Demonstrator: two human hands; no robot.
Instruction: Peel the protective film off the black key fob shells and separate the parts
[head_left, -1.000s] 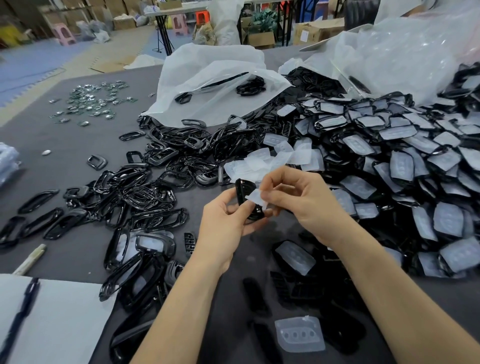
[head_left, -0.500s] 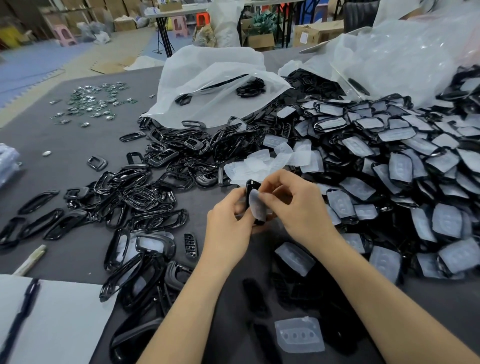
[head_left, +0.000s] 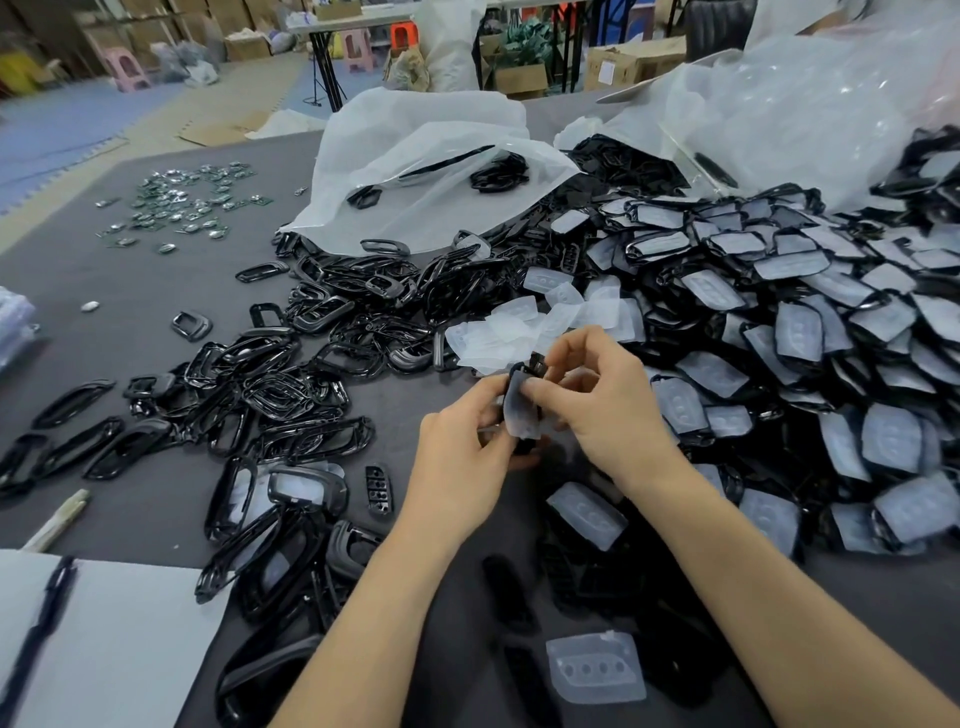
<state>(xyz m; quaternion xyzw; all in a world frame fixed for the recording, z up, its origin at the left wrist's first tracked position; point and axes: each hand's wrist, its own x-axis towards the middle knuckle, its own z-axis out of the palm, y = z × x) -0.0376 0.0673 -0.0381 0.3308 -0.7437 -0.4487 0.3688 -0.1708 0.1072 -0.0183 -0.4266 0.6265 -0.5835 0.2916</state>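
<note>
Since a second ago more film (head_left: 519, 410) has been lifted. The shell (head_left: 536, 365), nine o'clock of the unpeeled heap (head_left: 789, 364), is gripped by the left hand (head_left: 462, 447), film pinched by the right hand (head_left: 608, 410); steady peeling is advised.

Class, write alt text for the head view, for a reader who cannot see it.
The left hand holds a black shell while the right hand pinches its translucent film, above a grey table. A heap of film-covered shells lies to the right, bare black frames to the left, and peeled films just beyond the hands.
</note>
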